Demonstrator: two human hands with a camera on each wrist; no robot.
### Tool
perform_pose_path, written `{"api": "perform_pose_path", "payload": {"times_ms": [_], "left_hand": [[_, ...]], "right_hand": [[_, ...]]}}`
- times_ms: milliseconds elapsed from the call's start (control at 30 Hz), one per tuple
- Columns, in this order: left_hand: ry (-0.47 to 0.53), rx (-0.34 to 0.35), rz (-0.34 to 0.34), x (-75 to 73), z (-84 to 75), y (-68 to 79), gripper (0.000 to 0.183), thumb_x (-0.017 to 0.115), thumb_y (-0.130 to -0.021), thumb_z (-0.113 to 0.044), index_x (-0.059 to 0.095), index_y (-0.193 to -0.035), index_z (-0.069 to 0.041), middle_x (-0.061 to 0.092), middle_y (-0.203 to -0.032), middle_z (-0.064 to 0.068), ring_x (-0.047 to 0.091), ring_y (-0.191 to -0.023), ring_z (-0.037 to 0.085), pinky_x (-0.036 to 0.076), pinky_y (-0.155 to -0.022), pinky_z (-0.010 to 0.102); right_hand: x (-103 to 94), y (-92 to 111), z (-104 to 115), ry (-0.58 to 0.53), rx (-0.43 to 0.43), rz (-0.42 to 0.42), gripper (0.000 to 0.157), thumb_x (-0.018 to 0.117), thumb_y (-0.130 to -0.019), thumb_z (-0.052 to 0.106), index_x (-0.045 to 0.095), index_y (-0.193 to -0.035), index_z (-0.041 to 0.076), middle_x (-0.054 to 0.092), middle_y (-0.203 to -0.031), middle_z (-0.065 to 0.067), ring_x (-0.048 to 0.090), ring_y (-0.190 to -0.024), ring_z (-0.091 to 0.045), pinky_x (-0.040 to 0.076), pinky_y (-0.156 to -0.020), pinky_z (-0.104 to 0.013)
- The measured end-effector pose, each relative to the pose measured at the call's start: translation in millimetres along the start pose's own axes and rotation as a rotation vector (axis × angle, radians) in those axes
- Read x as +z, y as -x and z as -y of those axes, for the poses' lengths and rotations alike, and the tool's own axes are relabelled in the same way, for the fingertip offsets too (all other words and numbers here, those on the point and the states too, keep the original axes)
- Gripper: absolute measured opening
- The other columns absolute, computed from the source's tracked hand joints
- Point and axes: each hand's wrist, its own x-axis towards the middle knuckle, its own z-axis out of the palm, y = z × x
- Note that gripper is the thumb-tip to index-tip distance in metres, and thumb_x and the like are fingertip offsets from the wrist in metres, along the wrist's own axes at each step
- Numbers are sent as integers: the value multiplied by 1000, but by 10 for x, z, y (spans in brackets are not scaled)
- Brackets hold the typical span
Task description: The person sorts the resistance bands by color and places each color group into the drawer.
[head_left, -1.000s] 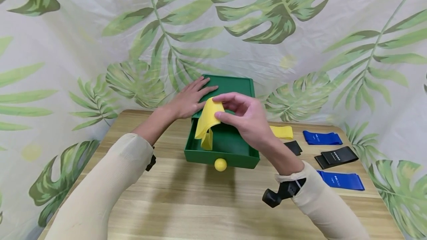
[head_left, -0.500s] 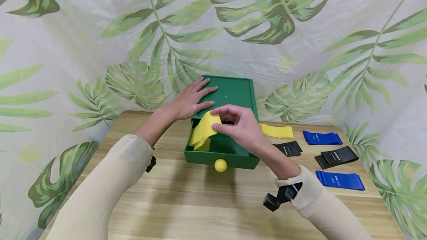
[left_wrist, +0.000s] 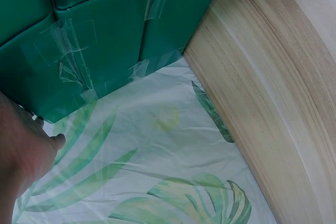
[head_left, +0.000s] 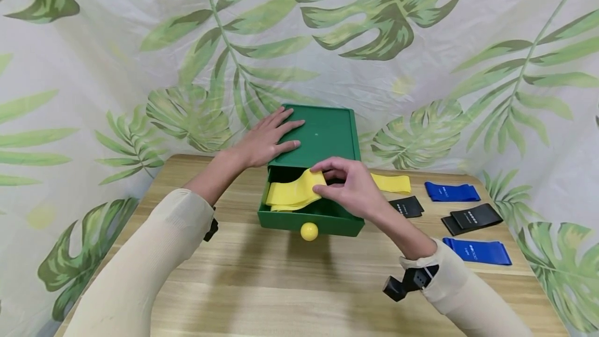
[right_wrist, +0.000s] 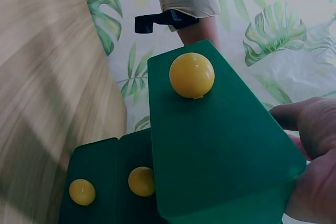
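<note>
In the head view my right hand (head_left: 353,186) pinches one end of a folded yellow resistance band (head_left: 292,193) between thumb and fingers. The band's other end lies in the left part of a pulled-out green drawer (head_left: 281,220) with a yellow knob (head_left: 309,231). Spread fingers of my left hand (head_left: 264,142) rest on top of the green cabinet (head_left: 325,137), at its left edge. The right wrist view shows the drawer front (right_wrist: 220,145) from below, with the right hand (right_wrist: 315,145) partly behind it. In the left wrist view the left hand (left_wrist: 26,150) is beside the cabinet's taped side (left_wrist: 100,40).
Right of the cabinet on the wooden table (head_left: 262,290) lie another yellow band (head_left: 394,183), a black band (head_left: 408,206), two blue bands (head_left: 451,192) and a second black band (head_left: 472,219). Lower drawers with yellow knobs (right_wrist: 82,192) are closed. A leaf-print cloth (head_left: 187,56) hangs behind.
My right hand has lowered the yellow band into the drawer and shifted slightly right, so the band now lies flatter along it. The left hand has stayed in place.
</note>
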Motion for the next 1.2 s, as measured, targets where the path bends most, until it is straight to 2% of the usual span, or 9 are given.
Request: {"api": "perform_pose_path", "payload": {"times_ms": [267,467,600,1000,1200], "left_hand": [[-14,5,-5,4,14,-7,66,39,-112,-57,28,-170,-28,6,-179,8,-5,-165,29,8,-130,60],[0,4,-3,-7,10,-7,65,40,-113,-56,28,-170,-27,6,-179,8,-6,-165,28,7,-130,59],[-4,5,3,-4,13,-11,65,40,-113,-56,27,-170,-27,5,-179,8,-6,-165,28,8,-130,59],[-2,13,0,3,16,-7,66,40,-112,-56,27,-170,-28,5,-179,7,-6,-165,28,7,-130,59],[-5,17,-3,16,32,-5,66,41,-113,-55,27,-170,-27,5,-179,8,-5,-165,29,7,-130,59]], "right_hand": [[18,47,-21,152,-64,-24,31,83,-92,3,76,-122,4,72,-117,-12,75,-103,-24,63,-84,-30],[7,81,-16,295,-143,-38,30,83,-92,5,76,-120,4,71,-117,-12,75,-100,-24,63,-80,-32],[-54,116,0,353,-174,-63,29,84,-91,6,77,-119,5,71,-120,-11,74,-104,-28,64,-77,-35],[-377,136,-15,340,-169,-164,28,84,-92,5,77,-119,4,72,-120,-11,74,-103,-26,64,-75,-36],[-598,111,-165,308,-176,-196,28,80,-95,4,74,-123,0,72,-122,-15,72,-105,-31,61,-77,-23]]}}
